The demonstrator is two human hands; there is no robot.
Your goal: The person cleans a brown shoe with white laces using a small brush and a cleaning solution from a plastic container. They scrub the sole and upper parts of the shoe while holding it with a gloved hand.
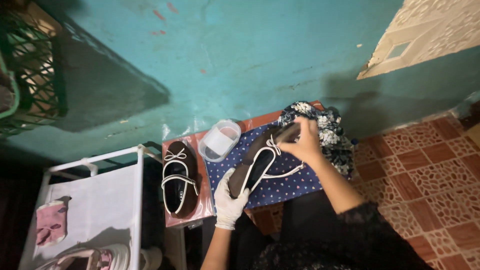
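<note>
A dark brown flat shoe with white trim and a small white bow (255, 162) is held just below the centre of the frame, above a navy cloth dotted with small pale shapes (290, 185). The shoe's long axis runs diagonally, from its heel at the lower left to its toe at the upper right.

The heel end is cupped from below by the left hand (230, 202), which is covered by a white glove and closed around the shoe. The bare right hand (302, 142) is placed at the toe end, to the upper right of the bow, with the fingers curled around a small dark object (287, 132); what that object is cannot be told. Both hands touch the shoe, one at each end.

A matching dark brown shoe (178, 177) is laid flat to the left, on a reddish surface wrapped in clear plastic (197, 212), its length running up and down the frame. Between the two shoes, slightly higher, a clear plastic tub with a white inside (219, 140) is set. A dark floral fabric (327, 135) is bunched behind the right hand. A white rack (100, 200) with a pink sock (51, 222) is seen at the lower left, a teal wall (240, 55) across the top, and patterned red floor tiles (425, 180) at the right.
</note>
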